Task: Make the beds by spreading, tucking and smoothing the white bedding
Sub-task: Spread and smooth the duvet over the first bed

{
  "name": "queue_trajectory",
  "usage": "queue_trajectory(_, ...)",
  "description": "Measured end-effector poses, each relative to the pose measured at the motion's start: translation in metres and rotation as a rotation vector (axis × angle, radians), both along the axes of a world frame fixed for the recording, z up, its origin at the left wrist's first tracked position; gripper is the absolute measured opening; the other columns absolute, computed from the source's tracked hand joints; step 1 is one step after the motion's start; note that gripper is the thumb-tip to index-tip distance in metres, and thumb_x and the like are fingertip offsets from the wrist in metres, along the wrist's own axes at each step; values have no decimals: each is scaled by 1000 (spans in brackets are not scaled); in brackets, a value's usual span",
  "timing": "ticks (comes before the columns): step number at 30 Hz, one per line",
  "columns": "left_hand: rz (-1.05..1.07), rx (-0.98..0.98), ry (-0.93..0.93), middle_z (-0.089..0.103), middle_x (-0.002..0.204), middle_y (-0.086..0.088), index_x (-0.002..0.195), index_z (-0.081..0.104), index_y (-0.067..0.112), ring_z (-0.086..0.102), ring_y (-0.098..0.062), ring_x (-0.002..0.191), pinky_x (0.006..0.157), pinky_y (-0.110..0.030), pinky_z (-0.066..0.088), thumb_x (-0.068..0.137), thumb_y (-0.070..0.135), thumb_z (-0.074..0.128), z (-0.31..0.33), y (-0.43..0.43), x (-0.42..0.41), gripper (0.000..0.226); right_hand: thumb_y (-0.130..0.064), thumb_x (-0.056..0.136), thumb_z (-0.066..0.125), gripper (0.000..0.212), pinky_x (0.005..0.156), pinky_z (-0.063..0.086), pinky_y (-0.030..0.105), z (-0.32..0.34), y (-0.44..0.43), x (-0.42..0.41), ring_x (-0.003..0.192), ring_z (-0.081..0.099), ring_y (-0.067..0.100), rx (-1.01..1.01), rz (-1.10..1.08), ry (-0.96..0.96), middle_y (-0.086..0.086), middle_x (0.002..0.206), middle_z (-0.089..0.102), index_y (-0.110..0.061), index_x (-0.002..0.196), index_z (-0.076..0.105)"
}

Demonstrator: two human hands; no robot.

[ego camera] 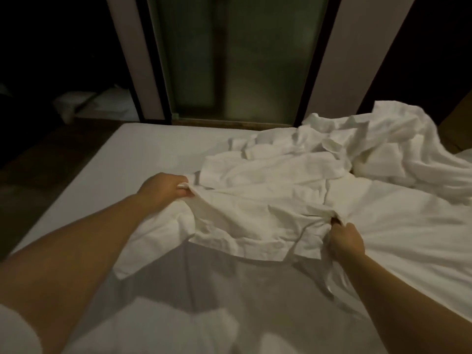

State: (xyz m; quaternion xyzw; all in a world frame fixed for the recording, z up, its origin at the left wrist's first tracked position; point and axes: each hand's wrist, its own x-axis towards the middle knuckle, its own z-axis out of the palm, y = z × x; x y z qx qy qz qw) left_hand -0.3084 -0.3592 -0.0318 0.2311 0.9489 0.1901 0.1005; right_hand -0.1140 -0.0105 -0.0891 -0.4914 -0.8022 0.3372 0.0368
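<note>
Mattress (158, 144) — sheet (255, 200) between fingers (182, 186)

No readable text anywhere, perhaps from dimness.

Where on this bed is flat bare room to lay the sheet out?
The mattress is bare on its left half, between the left hand and the dark floor edge. The right side is crowded with the bunched white sheet, gripped by both the left and right hand.

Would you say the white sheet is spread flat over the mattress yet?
No. The white sheet lies crumpled, bunched toward the far right, gripped by the left hand and right hand.
</note>
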Motion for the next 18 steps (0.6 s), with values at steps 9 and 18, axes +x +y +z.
queue_trajectory(9, 146, -771, 187, 61, 124, 5, 120, 61, 32, 55, -15, 115, 92, -27, 42, 91, 55, 47, 76, -403, -31, 40, -37, 97, 48, 37, 92, 39, 35, 7, -347, -98, 116, 55, 35, -165, 431, 100, 16, 124, 59, -10, 121, 51)
queue_trajectory(18, -50, -1014, -215, 31, 145, -5, 148, 11, 43, 34, -28, 129, 106, -49, 30, 88, 55, 48, -52, -453, 44, 71, -41, 92, 45, 59, 108, 29, 42, -77, -510, -46, 133, 35, 26, -126, 695, -450, 5, 144, 35, -25, 145, 25)
